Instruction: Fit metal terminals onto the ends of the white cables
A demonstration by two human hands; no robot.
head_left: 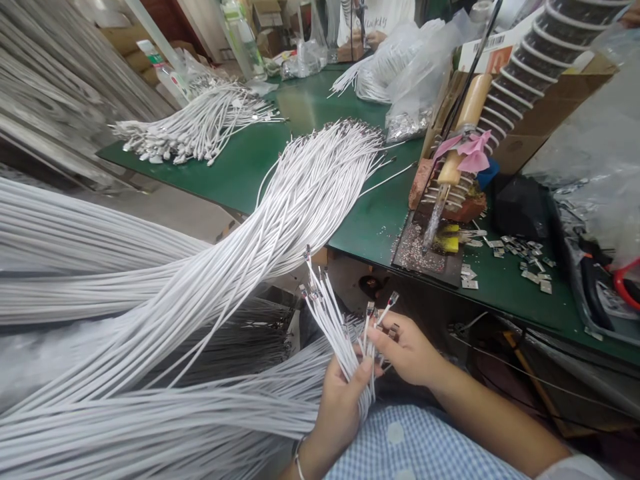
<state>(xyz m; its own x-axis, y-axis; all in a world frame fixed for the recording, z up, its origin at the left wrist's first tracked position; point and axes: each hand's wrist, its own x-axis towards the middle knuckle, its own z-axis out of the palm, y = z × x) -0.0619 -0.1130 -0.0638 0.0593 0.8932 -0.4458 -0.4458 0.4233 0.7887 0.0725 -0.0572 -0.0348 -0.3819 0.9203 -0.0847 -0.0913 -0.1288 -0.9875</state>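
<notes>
My left hand is wrapped round a small bunch of white cables above my lap. Small metal connectors tip their upper ends. My right hand is closed, thumb and fingers pinching a few of the cables near their connector ends, just right of the left hand. Beside the hands, a thick bundle of white cables runs from the lower left up onto the green table. Another layer of cables stretches from the left toward my left hand.
A wooden-handled soldering iron leans at a spring holder over a solder-spattered plate. Loose metal connectors lie right of it. More cables and a plastic bag are farther back. Across the table, another person's hands show.
</notes>
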